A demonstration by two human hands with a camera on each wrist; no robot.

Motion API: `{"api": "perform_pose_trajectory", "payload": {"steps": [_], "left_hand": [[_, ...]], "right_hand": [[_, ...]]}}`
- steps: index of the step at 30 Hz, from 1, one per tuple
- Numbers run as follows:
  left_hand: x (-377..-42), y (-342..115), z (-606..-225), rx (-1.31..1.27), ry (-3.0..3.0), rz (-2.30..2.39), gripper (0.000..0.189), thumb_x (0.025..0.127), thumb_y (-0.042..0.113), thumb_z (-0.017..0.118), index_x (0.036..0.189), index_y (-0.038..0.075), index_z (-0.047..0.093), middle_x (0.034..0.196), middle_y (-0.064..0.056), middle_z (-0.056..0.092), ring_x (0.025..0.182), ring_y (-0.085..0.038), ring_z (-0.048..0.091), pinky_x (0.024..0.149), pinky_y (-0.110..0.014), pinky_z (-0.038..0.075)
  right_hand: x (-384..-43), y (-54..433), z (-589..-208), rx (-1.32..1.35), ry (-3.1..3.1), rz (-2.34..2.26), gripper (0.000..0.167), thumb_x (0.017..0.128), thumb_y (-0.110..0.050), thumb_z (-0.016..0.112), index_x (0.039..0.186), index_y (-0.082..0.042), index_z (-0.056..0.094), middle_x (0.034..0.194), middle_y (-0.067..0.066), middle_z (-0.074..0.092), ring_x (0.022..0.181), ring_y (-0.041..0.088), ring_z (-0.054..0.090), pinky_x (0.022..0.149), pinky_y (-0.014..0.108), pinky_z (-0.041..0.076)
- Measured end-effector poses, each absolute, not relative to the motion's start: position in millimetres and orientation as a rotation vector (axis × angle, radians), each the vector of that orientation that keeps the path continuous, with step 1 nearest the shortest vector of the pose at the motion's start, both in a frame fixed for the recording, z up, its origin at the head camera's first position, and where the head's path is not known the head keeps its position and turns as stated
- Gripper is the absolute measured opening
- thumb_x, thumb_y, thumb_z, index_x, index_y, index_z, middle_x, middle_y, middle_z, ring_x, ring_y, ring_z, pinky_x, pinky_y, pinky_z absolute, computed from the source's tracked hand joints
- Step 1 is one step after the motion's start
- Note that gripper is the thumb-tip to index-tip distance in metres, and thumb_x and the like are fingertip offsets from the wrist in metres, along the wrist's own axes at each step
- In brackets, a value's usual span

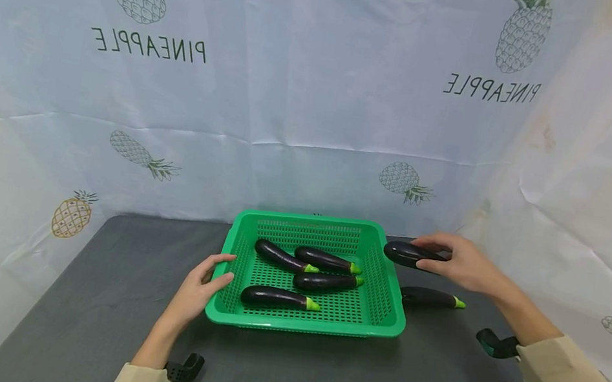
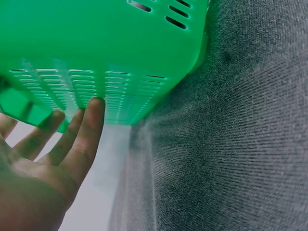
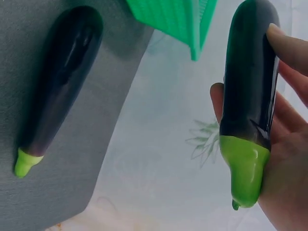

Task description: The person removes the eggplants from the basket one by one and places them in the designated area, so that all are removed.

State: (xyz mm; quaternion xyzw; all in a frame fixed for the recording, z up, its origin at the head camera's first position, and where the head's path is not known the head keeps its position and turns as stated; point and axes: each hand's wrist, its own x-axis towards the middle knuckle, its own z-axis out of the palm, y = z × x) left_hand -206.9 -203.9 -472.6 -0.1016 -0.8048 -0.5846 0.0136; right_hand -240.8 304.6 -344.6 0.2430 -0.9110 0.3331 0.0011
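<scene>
The right hand [image 1: 457, 262] grips an eggplant [image 1: 411, 255] between its thumb and fingers, holding it up off the grey cloth-covered table [image 1: 280, 376], with the rounded dark end pointing toward the left hand and the green stem cap toward the right wrist. Below that hand, and a little nearer the person, a loose eggplant [image 1: 430, 298] lies on the table just beside the basket. The left hand [image 1: 197, 287] is loosely spread, its fingers mostly straight, and it touches the rim of the green plastic basket [image 1: 298, 329] on the side nearest it, without any eggplant in its fingers. The basket stands between the two hands and holds four other eggplants [image 1: 273, 297], one lying nearer the left hand and the person than the other three. Beyond both hands hangs a pale pineapple-print curtain [image 1: 318, 101].
</scene>
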Motion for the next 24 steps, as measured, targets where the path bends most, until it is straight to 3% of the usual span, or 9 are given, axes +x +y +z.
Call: {"api": "perform_pose_trajectory", "payload": {"steps": [8,18,24], "left_hand": [[-205,-203,-471,-0.325,-2.503,-1.832,0.048,0.104,0.033,0.061,0.147,0.015,0.051,0.161,-0.014,0.035,0.153,-0.037,0.022,0.116,-0.065,0.026],[-205,-204,-473,-0.331,-2.501,-1.818,0.047,0.104,0.033,0.061,0.147,0.015,0.051,0.161,-0.013,0.035,0.153,-0.038,0.021,0.116,-0.066,0.026],[-206,-203,-474,-0.348,-2.498,-1.809,0.048,0.104,0.033,0.060,0.148,0.014,0.050,0.161,-0.014,0.035,0.153,-0.038,0.021,0.116,-0.066,0.025]], "right_hand": [[-248,322,-355,0.629,-2.906,1.042,0.041,0.096,-0.019,0.073,0.132,0.000,0.064,0.126,0.020,0.063,0.109,0.035,0.063,0.079,0.029,0.056],[-267,336,-381,0.580,-2.921,0.973,0.042,0.096,-0.020,0.074,0.131,0.001,0.065,0.126,0.023,0.062,0.110,0.041,0.063,0.079,0.041,0.057],[-272,337,-395,0.573,-2.943,1.015,0.042,0.095,-0.018,0.075,0.130,0.002,0.065,0.125,0.024,0.062,0.107,0.041,0.065,0.076,0.039,0.056]]}}
